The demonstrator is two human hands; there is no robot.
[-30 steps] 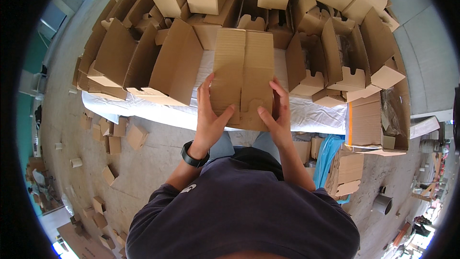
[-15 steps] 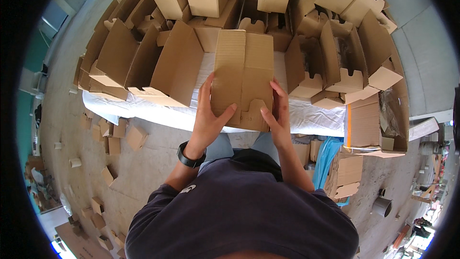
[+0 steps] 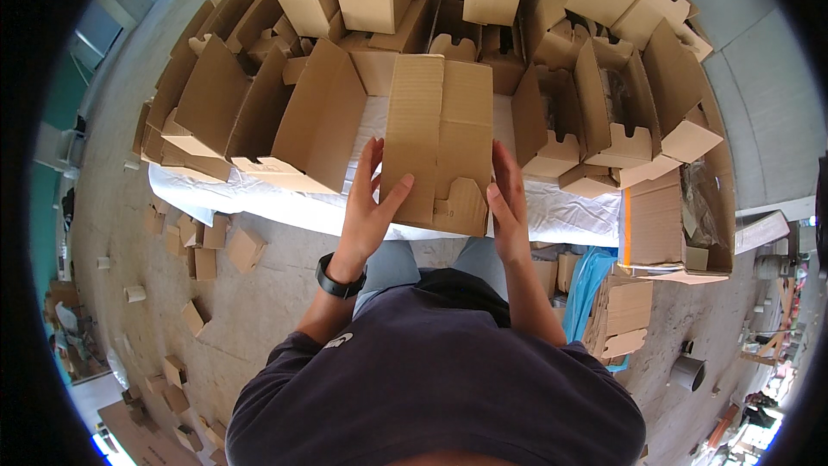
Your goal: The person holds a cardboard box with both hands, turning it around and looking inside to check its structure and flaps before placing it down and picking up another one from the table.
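A closed brown cardboard box [image 3: 440, 134] stands in front of me at the near edge of the white-covered table, its tabbed flap tucked in at the lower right. At its left side is my left hand [image 3: 373, 198], fingers stretched and parted, the thumb touching the box's front edge. My right hand [image 3: 509, 203] lies along the right side with fingers straight and the thumb near the edge. Neither hand grips the box. Left of it stands an open-topped cardboard box [image 3: 315, 121]; another open box [image 3: 552, 121] stands to the right.
Many open cardboard boxes crowd the white-covered table [image 3: 285, 204], some stacked at the back. A large carton [image 3: 660, 220] with plastic film is at the right. Small boxes [image 3: 247, 247] litter the floor on the left. Blue plastic [image 3: 585, 289] hangs near my right elbow.
Both hands have loosened: the thumbs have drawn back from the box's front face toward its side edges, and the fingers have straightened. The box has hardly moved.
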